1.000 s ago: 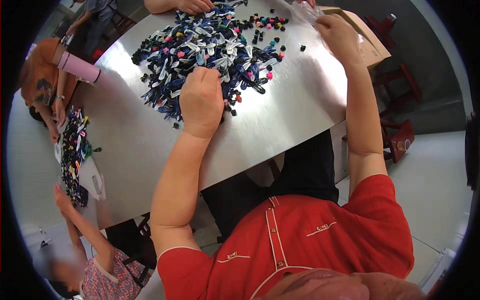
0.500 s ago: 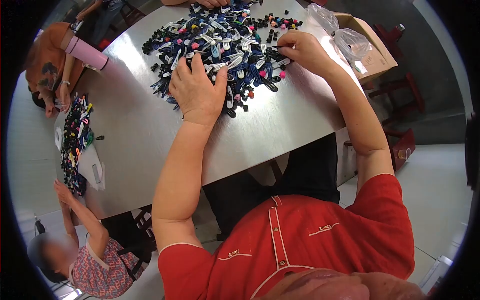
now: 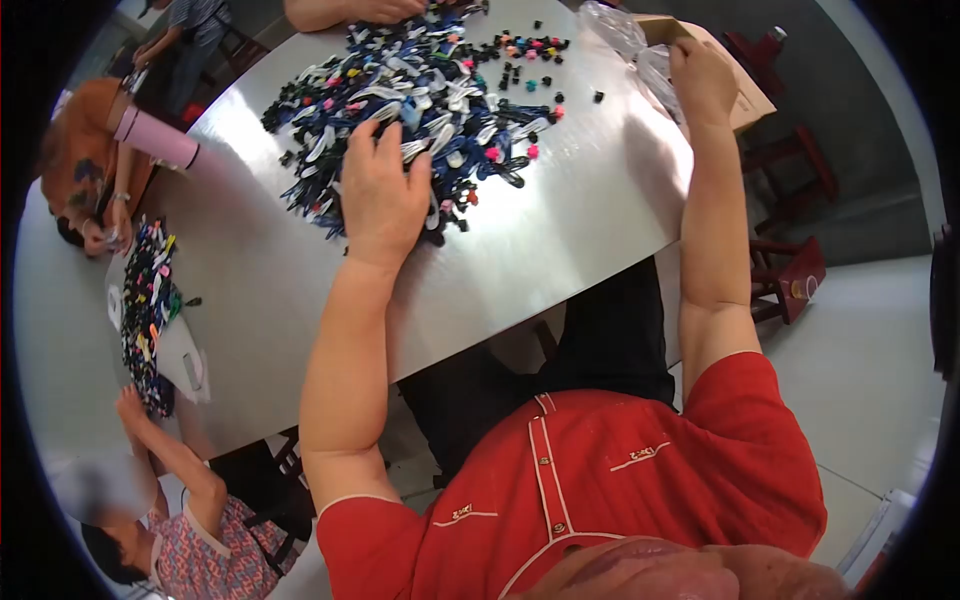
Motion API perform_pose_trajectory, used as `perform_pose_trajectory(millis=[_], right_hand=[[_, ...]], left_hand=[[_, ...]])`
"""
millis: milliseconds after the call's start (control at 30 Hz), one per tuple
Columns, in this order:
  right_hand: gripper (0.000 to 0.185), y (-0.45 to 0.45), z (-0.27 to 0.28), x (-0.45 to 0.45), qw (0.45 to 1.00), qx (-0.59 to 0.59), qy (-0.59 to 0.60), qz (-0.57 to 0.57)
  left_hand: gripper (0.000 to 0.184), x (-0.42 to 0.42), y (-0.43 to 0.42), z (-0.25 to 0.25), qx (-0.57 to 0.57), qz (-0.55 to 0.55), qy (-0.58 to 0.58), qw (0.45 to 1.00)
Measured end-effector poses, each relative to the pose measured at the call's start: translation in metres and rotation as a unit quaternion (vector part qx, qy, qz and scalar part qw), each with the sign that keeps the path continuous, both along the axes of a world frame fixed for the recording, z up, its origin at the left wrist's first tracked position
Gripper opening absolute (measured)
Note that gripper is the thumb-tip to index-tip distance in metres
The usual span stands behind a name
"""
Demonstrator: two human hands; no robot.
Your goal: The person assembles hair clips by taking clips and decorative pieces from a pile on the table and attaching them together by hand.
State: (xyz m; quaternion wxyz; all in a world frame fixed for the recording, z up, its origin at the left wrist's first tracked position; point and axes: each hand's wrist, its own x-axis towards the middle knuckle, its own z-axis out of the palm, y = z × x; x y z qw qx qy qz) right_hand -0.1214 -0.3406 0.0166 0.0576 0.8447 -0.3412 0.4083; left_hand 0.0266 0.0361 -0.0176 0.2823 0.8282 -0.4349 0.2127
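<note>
A large pile of snap hair clips, navy, white and black, is heaped on the metal table with small claw clips among them. On its near side rests my left hand, fingers spread over the clips. My right hand is off to the right, above the cardboard box and close to a clear plastic bag. Its fingers are closed, and whatever they hold is hidden. Several small black and coloured claw clips lie loose to the right of the pile.
Another person's arm reaches in at the far edge. On the left, a pink tumbler and a second pile of clips stand between two seated people. Dark red stools are beyond the table at right.
My right hand has moved right, from the pile's edge to over the cardboard box. My left hand stays on the clips. The view has shifted slightly.
</note>
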Motion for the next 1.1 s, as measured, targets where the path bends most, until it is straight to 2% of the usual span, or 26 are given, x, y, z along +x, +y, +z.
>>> perform_pose_trajectory(millis=[100, 167, 200, 233, 267, 300, 333, 367, 400, 500, 633, 700, 767, 833, 867, 900, 1000, 1100], right_hand=[[0.026, 0.0, -0.006, 0.012, 0.999, -0.021, 0.041, -0.012], [0.026, 0.03, 0.005, 0.027, 0.967, 0.129, -0.013, 0.221], [0.024, 0.04, 0.0, 0.039, 0.948, 0.134, 0.019, 0.287], [0.023, 0.063, 0.009, 0.048, 0.907, 0.175, 0.06, 0.379], [0.021, 0.076, 0.005, 0.062, 0.885, 0.14, 0.07, 0.439], [0.019, 0.101, 0.011, 0.07, 0.874, 0.153, 0.095, 0.451], [0.019, 0.113, 0.004, 0.084, 0.868, 0.089, 0.097, 0.479], [0.019, 0.131, 0.003, 0.095, 0.874, 0.111, 0.114, 0.459], [0.021, 0.143, 0.002, 0.107, 0.858, 0.106, 0.093, 0.495], [0.032, 0.174, 0.0, 0.143, 0.878, 0.082, 0.084, 0.464], [0.034, 0.183, -0.018, 0.17, 0.88, 0.085, 0.106, 0.455], [0.036, 0.172, -0.021, 0.171, 0.86, 0.122, 0.145, 0.475], [0.032, 0.158, -0.021, 0.162, 0.837, 0.116, 0.157, 0.511], [0.024, 0.147, -0.021, 0.138, 0.819, 0.154, 0.134, 0.536], [0.024, 0.142, -0.02, 0.127, 0.82, 0.154, 0.135, 0.535], [0.021, 0.137, -0.018, 0.116, 0.813, 0.174, 0.144, 0.537], [0.018, 0.112, -0.023, 0.09, 0.808, 0.186, 0.175, 0.53], [0.017, 0.094, -0.027, 0.074, 0.82, 0.19, 0.196, 0.503]], left_hand=[[0.043, -0.001, -0.002, 0.001, 0.004, -0.012, -0.002, 1.0], [0.042, -0.001, -0.003, -0.001, 0.022, -0.034, -0.008, 0.999], [0.042, -0.002, -0.004, -0.001, 0.028, -0.03, -0.02, 0.999], [0.042, -0.004, -0.004, -0.001, 0.029, -0.028, -0.019, 0.999], [0.042, -0.005, -0.004, 0.0, 0.031, -0.034, -0.014, 0.999], [0.042, -0.005, -0.003, 0.001, 0.033, -0.04, -0.009, 0.999], [0.042, -0.004, -0.003, 0.001, 0.031, -0.049, -0.003, 0.998], [0.042, -0.002, -0.002, 0.0, 0.032, -0.046, -0.005, 0.998], [0.043, -0.001, -0.002, -0.001, 0.027, -0.054, -0.008, 0.998], [0.041, -0.003, -0.001, 0.0, 0.02, -0.069, -0.004, 0.997], [0.036, -0.002, -0.002, 0.005, 0.032, -0.138, -0.018, 0.99], [0.035, -0.006, -0.002, 0.005, 0.029, -0.149, -0.05, 0.987], [0.036, -0.006, -0.002, 0.005, 0.014, -0.146, -0.026, 0.989], [0.041, -0.011, -0.001, 0.008, -0.01, -0.083, -0.009, 0.996], [0.059, -0.01, -0.001, 0.006, -0.004, -0.053, -0.017, 0.998], [0.059, -0.012, -0.001, 0.004, -0.004, -0.055, -0.016, 0.998], [0.092, -0.022, -0.001, 0.006, 0.032, -0.02, -0.014, 0.999], [0.093, -0.034, -0.002, 0.011, 0.068, -0.043, -0.025, 0.996]])
